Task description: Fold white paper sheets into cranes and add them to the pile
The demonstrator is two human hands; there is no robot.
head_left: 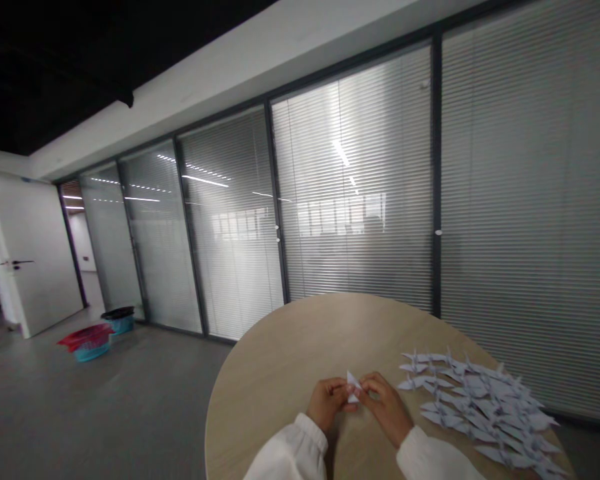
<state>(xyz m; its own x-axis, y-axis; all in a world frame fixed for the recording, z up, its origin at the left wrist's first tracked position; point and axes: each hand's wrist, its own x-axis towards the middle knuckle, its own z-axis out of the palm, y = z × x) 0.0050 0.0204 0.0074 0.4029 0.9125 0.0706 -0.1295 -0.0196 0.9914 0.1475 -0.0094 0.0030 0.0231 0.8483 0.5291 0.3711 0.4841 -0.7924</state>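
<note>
A small folded piece of white paper (351, 380), pointed at the top, is held up over the round table between both hands. My left hand (326, 402) pinches its left side with thumb and fingers. From the other side, my right hand (384, 405) is closed on the paper's right edge, fingertips close to those of the left. The fingers hide the paper's lower part. To the right of my right hand lie many folded paper cranes (473, 393), grouped closely together in rough rows.
The round wooden table (260, 373) curves away in front of me. Behind it runs a glass partition with blinds (355, 167). On the floor at left stand a blue bin with a red liner (87, 343) and another with a black liner (120, 320), near an open white door (35, 247).
</note>
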